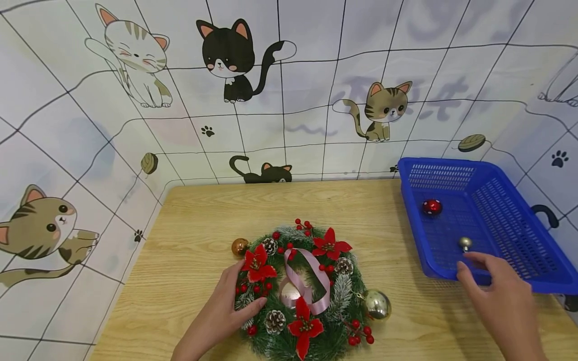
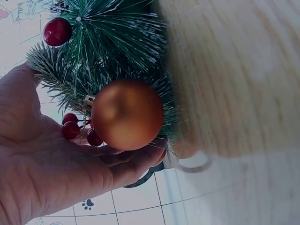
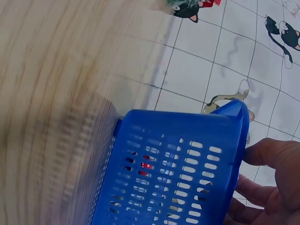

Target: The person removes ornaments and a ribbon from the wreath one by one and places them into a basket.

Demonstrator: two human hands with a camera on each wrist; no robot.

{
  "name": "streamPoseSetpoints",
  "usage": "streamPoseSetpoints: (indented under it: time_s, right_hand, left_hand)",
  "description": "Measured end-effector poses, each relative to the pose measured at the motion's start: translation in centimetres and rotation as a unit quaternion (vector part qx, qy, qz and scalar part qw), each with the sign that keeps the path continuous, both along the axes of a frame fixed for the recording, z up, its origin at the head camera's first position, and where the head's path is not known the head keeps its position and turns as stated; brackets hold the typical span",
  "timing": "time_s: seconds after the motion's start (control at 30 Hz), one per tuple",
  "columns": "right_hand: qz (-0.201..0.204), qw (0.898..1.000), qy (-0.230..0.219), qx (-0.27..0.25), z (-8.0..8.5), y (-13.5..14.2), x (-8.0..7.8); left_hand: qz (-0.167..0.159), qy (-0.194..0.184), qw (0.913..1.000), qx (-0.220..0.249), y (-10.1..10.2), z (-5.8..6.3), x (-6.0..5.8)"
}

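Observation:
A green Christmas wreath point(image 1: 340, 296) with red poinsettias, pinecones, berries and a pink ribbon lies on the wooden table. My left hand point(image 1: 226, 301) holds its left side, thumb over the greenery and fingers along the outer edge. By those fingers hangs a matte copper bauble point(image 2: 127, 115); a shiny gold bauble point(image 1: 377, 305) hangs at the wreath's right. My right hand point(image 1: 503, 291) reaches over the near rim of a blue plastic basket point(image 1: 417, 240), thumb and index finger apart. Just beyond its fingertips is a small gold bauble point(image 1: 465, 243), its cap toward the fingers.
A red bauble with white spots point(image 1: 432, 207) lies farther back in the basket. A dark curved handle point(image 1: 545, 215) shows at the basket's right side. Walls with a cat-print covering point(image 1: 307, 90) stand behind and beside the wooden table point(image 1: 189, 220).

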State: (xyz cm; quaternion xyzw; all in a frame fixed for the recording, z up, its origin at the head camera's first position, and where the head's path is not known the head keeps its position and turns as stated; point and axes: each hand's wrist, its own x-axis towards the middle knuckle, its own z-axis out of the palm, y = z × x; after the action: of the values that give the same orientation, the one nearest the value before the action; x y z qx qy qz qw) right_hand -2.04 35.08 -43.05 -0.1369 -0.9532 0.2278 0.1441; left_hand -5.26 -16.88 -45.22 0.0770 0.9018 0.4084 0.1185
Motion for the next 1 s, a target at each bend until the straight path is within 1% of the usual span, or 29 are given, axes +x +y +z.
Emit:
streamPoseSetpoints:
  time_s: [0.23, 0.3, 0.37, 0.43, 0.5, 0.67, 0.87, 1.0]
  right_hand:
    - [0.019, 1.000, -0.005, -0.014, -0.1, -1.1, 0.1]
    - [0.032, 0.999, 0.011, -0.014, -0.2, -1.6, 0.3]
    - [0.048, 0.998, 0.036, -0.014, -0.3, -2.1, 0.5]
    - [0.063, 0.996, 0.064, -0.017, -0.5, -2.7, 0.6]
    - [0.076, 0.994, 0.082, -0.020, -0.7, -3.1, 0.7]
    - [0.094, 0.990, 0.099, -0.027, -0.9, -3.9, 0.8]
    - [0.120, 0.983, 0.137, -0.027, -1.1, -4.4, 0.6]
    - [0.129, 0.980, 0.150, -0.028, -1.2, -4.6, 0.5]
  left_hand:
    - [-0.004, -0.002, 1.0000, 0.000, 0.0, 0.0, -0.1]
    - [-0.001, -0.004, 1.0000, -0.001, 0.0, 0.1, -0.1]
    - [0.002, -0.007, 1.0000, 0.000, 0.0, 0.1, -0.1]
    - [0.004, -0.006, 1.0000, 0.003, 0.0, 0.1, -0.1]
    - [0.006, -0.003, 0.9999, 0.010, 0.0, 0.2, -0.1]
    - [0.003, 0.015, 0.9996, 0.024, -0.1, 0.1, -0.3]
    - [-0.004, 0.045, 0.9990, 0.005, -0.6, -0.3, -0.4]
    - [-0.009, 0.051, 0.9986, -0.004, -0.9, -0.2, -0.4]
